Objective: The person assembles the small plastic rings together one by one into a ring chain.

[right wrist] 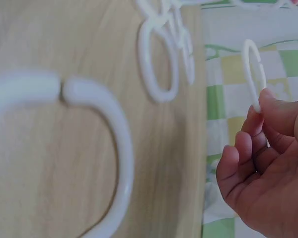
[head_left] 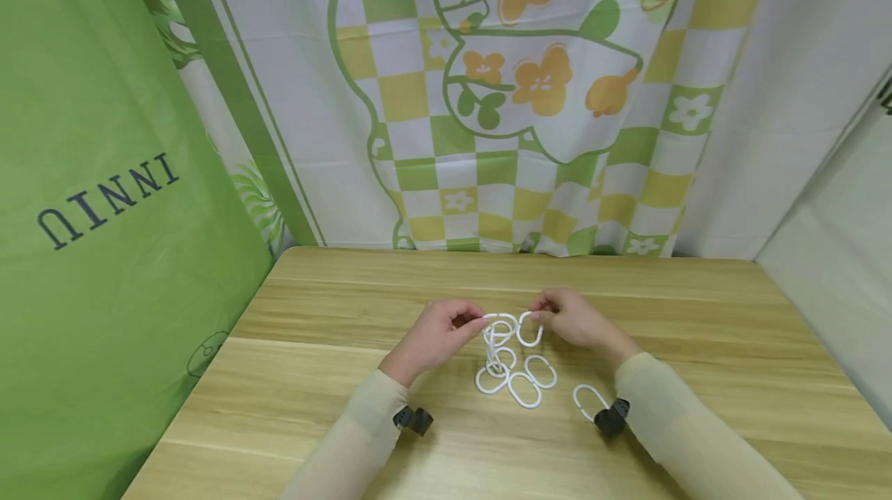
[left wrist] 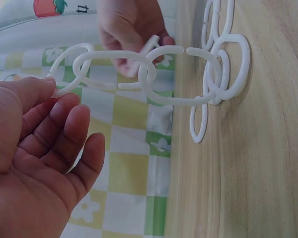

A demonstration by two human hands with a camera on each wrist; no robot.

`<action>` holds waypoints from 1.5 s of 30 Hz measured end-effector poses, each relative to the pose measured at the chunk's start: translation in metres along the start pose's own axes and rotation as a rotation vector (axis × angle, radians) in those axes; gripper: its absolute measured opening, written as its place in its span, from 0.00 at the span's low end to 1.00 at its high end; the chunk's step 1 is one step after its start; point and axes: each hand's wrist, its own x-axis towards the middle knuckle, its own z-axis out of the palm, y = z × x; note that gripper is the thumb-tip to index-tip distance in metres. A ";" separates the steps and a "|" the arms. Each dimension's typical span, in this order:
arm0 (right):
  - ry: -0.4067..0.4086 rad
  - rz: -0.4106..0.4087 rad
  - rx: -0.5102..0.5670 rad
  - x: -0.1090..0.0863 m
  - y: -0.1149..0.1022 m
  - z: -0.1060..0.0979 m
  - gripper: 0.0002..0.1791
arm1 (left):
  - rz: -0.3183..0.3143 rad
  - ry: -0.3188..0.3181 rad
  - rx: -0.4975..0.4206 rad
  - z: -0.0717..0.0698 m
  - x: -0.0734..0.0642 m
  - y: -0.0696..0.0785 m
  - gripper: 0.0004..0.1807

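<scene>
Between thumb and forefinger, my left hand (head_left: 446, 327) pinches the end of a chain of white plastic oval rings (left wrist: 111, 53), each with a small split in one side. The chain hangs down to the rings on the table. My right hand (head_left: 573, 318) pinches a single white split ring (right wrist: 249, 69), held upright just right of the chain's top. Below the hands, several more rings (head_left: 527, 405) lie on the tabletop, overlapping or touching in the head view.
A separate split ring (head_left: 577, 401) lies beside the right wrist's black camera (head_left: 612, 418). The wooden table (head_left: 313, 407) reaches back to a checked, flowered curtain (head_left: 404, 97). Green fabric (head_left: 104, 291) hangs along the left side.
</scene>
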 end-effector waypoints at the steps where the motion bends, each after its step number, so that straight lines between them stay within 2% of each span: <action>1: 0.001 -0.007 0.019 -0.003 -0.002 -0.001 0.06 | 0.002 -0.004 0.000 0.000 0.000 0.000 0.09; 9: 0.013 -0.005 0.154 -0.017 -0.021 -0.010 0.11 | 0.021 -0.011 0.022 0.005 0.000 -0.002 0.10; 13: -0.006 -0.006 0.196 -0.021 -0.028 -0.013 0.08 | 0.023 -0.026 0.016 0.009 0.000 -0.002 0.08; 22: 0.025 0.018 0.222 -0.028 -0.038 -0.014 0.10 | 0.011 -0.045 0.042 0.013 0.000 0.001 0.07; 32: -0.053 -0.044 0.221 -0.030 -0.041 -0.003 0.07 | 0.044 -0.077 0.036 0.019 0.001 0.003 0.08; 45: 0.004 -0.003 0.175 -0.033 -0.043 0.000 0.06 | 0.029 -0.089 0.039 0.020 0.000 0.006 0.09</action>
